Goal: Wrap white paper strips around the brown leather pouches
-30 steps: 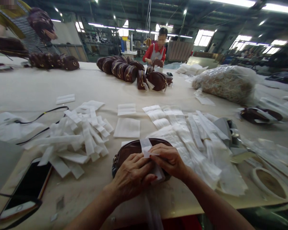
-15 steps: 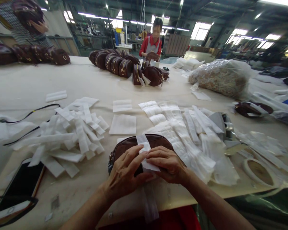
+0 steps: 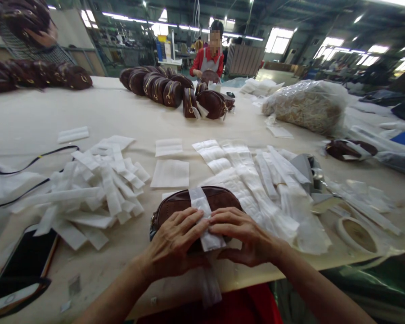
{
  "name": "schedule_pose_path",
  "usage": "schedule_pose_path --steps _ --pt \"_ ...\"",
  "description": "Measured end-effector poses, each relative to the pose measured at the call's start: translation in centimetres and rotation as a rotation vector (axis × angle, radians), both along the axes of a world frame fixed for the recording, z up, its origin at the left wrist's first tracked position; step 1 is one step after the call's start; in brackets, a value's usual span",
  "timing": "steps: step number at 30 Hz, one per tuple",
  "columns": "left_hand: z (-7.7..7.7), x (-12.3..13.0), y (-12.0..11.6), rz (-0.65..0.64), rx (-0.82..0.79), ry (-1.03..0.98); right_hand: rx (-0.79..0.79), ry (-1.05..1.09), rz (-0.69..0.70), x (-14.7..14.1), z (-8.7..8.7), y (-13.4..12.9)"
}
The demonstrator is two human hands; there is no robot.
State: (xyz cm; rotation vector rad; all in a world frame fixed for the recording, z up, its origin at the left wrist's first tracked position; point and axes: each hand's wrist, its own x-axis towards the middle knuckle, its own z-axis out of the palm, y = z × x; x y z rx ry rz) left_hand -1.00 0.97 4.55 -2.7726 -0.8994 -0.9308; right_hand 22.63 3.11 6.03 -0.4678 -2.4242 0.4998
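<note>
Bag [image 3: 173, 203] nr tbl edge [image 3: 246, 280] (strips [image 3: 110, 191] both sides)

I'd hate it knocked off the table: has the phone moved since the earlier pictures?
No. The phone appears further left in view, but the pile of white strips shifts too; against that pile, it keeps its place.

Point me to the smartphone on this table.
In the head view, the smartphone lies at the lower left, by the near left end of the heap of white strips, with a dark cord across its lower end.
</note>
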Motion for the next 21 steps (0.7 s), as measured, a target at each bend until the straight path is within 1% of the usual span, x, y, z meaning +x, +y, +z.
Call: schedule_pose_path --steps 3,5,7,10,12,14,16,21 --pt "0.2 -0.2 0.1 0.008 0.052 0.109 0.199 -0.137 -0.087 0.4 -0.2 0.2" --pt "0.2 -0.4 0.1 -0.021 0.054 0.178 0.282 -0.228 -0.088 0.5 -0.4 0.3" --pt "0.1 -0.7 0.0 -0.052 0.066 0.225 0.345 -0.276 -0.073 0.3 -0.8 0.3" --pt "-0.9 -0.8 -0.2 -0.032 0.161 0.247 0.458 -0.216 -0.087 -0.3 -2.1 0.0" --pt "-1.8 -0.7 -0.3 -0.006 0.234 0.247 0.521 -0.150 -0.135 -1.0 -3.2 -0.4" --pt "-2.6 -0.6 -0.3 -0.006 0.276 0.241 0.551 -0.105 -0.202 -1.5 -4.1 -0.7" --pt "-3.0 -0.7 -0.1 -0.021 0.284 0.226 0.557 -0.093 -0.262 -1.9 -4.7 -1.1" --pt "-3.0 -1.5 0.1 -0.075 0.228 0.226 0.555 -0.121 -0.313 -1.9 -5.1 -2.1"
